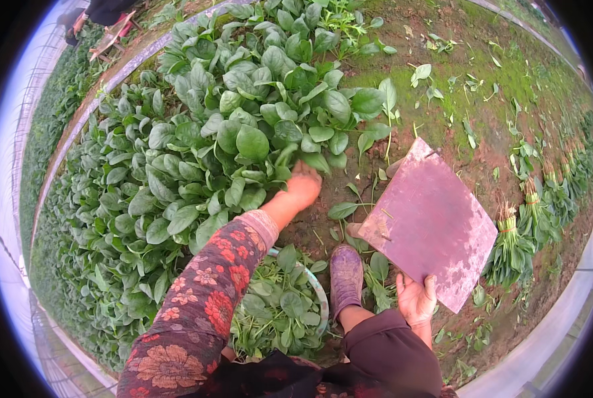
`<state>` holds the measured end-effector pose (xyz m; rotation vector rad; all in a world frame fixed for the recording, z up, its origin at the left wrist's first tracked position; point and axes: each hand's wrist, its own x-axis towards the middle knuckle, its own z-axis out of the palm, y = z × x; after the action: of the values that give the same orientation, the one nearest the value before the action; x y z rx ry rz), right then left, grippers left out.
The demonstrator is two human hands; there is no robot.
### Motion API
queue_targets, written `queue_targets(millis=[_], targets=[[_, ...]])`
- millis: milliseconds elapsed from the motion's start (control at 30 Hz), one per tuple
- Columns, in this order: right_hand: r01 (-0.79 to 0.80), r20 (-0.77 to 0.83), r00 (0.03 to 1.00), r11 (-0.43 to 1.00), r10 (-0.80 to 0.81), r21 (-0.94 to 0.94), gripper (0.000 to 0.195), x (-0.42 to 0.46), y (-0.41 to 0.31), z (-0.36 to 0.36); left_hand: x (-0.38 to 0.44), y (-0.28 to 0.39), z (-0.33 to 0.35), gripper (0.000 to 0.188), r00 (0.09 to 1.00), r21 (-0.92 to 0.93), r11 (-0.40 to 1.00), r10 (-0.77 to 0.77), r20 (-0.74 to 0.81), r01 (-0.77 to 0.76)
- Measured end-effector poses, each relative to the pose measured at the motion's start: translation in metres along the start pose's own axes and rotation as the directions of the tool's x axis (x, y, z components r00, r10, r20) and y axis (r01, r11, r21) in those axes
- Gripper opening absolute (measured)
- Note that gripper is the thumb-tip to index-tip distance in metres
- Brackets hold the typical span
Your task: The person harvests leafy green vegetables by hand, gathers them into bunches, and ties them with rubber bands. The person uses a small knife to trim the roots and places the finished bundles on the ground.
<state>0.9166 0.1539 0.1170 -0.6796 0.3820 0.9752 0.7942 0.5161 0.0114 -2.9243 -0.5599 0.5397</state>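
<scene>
My left hand point(301, 186) reaches to the edge of a dense bed of spinach point(251, 142); leaves cover its fingertips, so what it grips cannot be told. On the right, my right hand point(417, 300) holds the lower corner of a tilted wooden board point(430, 219) with a pinkish, worn surface. Thumb and fingers rest at the board's edge. Short wooden legs show at the board's left side. Between my legs and the bed stands a round basket point(322, 298) of loose greens. A purple shoe point(347, 276) is on the soil beside it.
Tied bundles of spinach point(509, 244) lie in a row along the right. Loose leaves point(421, 74) are scattered over mossy soil. A pale strip point(122, 74) borders the bed at the upper left. Beyond it, a person point(104, 10) is partly in view near a small wooden stool point(111, 37).
</scene>
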Motion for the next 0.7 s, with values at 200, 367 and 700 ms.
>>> queue_targets(millis=[200, 367, 700], targets=[[0.082, 0.01, 0.996, 0.995, -0.083, 0.06, 0.031, 0.008, -0.021, 0.012, 0.029, -0.041, 0.018, 0.038, 0.854, 0.201, 0.939, -0.339, 0.396, 0.28], [0.124, 0.078, 0.989, 0.991, -0.128, 0.059, 0.03, 0.009, -0.018, 0.025, 0.026, -0.054, 0.021, 0.029, 0.78, 0.132, 0.937, -0.342, 0.523, 0.323], [-0.013, 0.138, 0.99, 0.998, 0.004, 0.062, 0.028, 0.068, -0.005, 0.024, 0.023, -0.045, 0.028, 0.024, 0.778, 0.112, 0.945, -0.316, 0.544, 0.306]])
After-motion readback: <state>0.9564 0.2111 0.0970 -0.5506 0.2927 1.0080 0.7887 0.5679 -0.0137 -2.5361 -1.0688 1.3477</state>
